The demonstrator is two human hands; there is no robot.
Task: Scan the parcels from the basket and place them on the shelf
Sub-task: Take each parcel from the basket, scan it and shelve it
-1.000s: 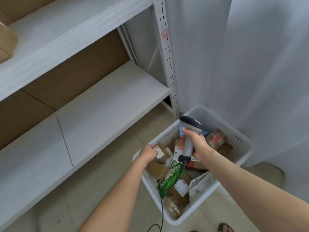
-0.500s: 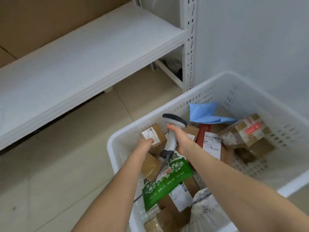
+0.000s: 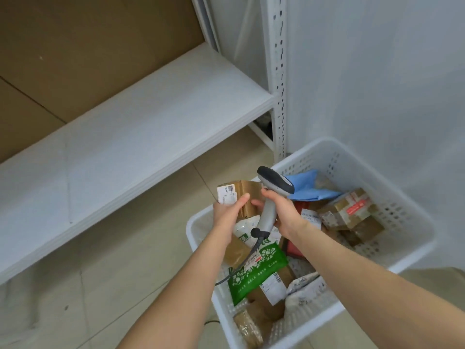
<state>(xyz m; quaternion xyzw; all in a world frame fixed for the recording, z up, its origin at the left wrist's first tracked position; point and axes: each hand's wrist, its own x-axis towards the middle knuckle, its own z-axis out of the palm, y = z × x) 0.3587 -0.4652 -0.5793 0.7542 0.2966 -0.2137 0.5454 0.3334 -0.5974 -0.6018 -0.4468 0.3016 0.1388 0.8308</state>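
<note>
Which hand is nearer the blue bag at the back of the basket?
Right. The right hand, gripping the barcode scanner, sits just below and left of the blue bag; the left hand, holding a small cardboard parcel, is farther left, beyond the scanner.

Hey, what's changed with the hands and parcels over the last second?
The left hand has lifted the small brown box up out of the basket, its grip at the labelled end. The right hand keeps hold of the scanner, now beside the box. The green parcel stayed put.
</note>
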